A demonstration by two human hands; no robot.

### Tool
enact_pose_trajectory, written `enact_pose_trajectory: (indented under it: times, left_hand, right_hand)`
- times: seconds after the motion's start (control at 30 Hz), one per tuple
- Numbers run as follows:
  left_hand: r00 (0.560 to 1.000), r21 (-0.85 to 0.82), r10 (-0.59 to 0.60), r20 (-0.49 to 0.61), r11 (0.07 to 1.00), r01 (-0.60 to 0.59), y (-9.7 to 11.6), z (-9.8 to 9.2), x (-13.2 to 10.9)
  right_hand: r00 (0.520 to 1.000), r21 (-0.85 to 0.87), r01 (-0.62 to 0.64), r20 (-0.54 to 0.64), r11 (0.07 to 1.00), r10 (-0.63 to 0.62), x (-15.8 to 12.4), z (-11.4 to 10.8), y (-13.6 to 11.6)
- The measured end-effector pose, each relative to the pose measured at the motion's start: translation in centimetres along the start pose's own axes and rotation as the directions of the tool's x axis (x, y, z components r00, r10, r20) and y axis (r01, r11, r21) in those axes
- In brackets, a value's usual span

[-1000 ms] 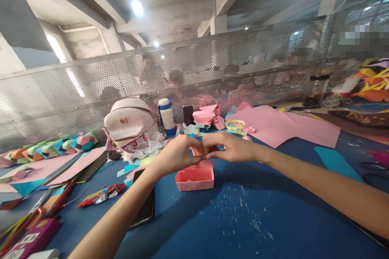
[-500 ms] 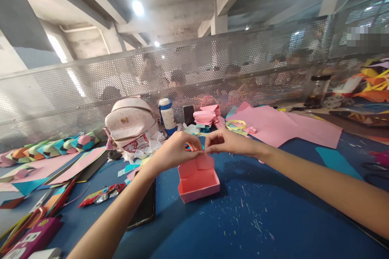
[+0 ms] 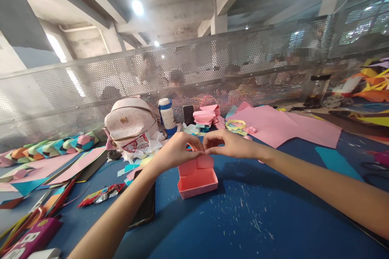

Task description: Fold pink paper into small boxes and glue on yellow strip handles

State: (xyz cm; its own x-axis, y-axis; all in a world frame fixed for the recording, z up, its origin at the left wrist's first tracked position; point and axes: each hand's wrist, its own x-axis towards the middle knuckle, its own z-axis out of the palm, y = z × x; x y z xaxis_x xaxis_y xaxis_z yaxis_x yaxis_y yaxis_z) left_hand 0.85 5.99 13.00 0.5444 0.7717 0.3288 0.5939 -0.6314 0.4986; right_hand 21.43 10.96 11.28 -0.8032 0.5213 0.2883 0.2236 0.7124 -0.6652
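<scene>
A small pink paper box (image 3: 199, 184) with an upright back flap sits on the blue table in front of me. My left hand (image 3: 180, 149) pinches the top edge of that flap, thumb and fingertips together. From the other side my right hand (image 3: 227, 144) pinches the same edge, its fingertips touching those of my left hand. The tray part of the box faces me and has nothing in it. Fingers cover the very top of the flap.
A pale backpack (image 3: 132, 119), a white-and-blue bottle (image 3: 167, 116) and folded pink paper pieces (image 3: 205, 116) stand along a perforated metal screen (image 3: 188, 60). Pink sheets (image 3: 273, 123) lie right. A phone (image 3: 144, 206), a red snack wrapper (image 3: 101, 195) and scissors (image 3: 33, 218) lie left.
The right hand's fingertips have come slightly left against the left hand's. The box has shifted a little up and left, its tray tilting slightly.
</scene>
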Motion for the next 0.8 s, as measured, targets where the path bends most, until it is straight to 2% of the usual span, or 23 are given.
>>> enact_pose_trajectory:
  times: [0.13,0.33,0.5,0.7,0.8]
  left_hand:
    - [1.000,0.019,0.025,0.000,1.000,-0.025,0.1,0.1,-0.1]
    - [1.000,0.045,0.016,-0.005,0.999,-0.016,0.3,-0.1,-0.2]
    - [0.999,0.053,-0.026,-0.021,0.998,0.027,0.1,0.0,-0.1]
    - [0.998,0.036,-0.044,-0.038,0.998,0.046,0.0,0.1,0.0]
    - [0.998,0.032,-0.042,-0.052,0.999,0.044,0.0,0.1,0.0]
  right_hand:
    - [1.000,-0.047,0.021,0.018,0.999,-0.020,-0.1,-0.2,-0.7]
    - [0.997,-0.005,0.025,0.075,1.000,-0.025,-0.2,-0.6,-1.2]
    - [1.000,-0.032,-0.001,-0.005,0.999,0.001,-0.1,-0.6,-0.7]
    - [0.997,0.015,-0.030,-0.065,0.999,0.031,0.1,-0.1,-0.1]
    - [0.996,-0.040,-0.015,-0.087,0.999,0.011,0.0,0.1,-0.1]
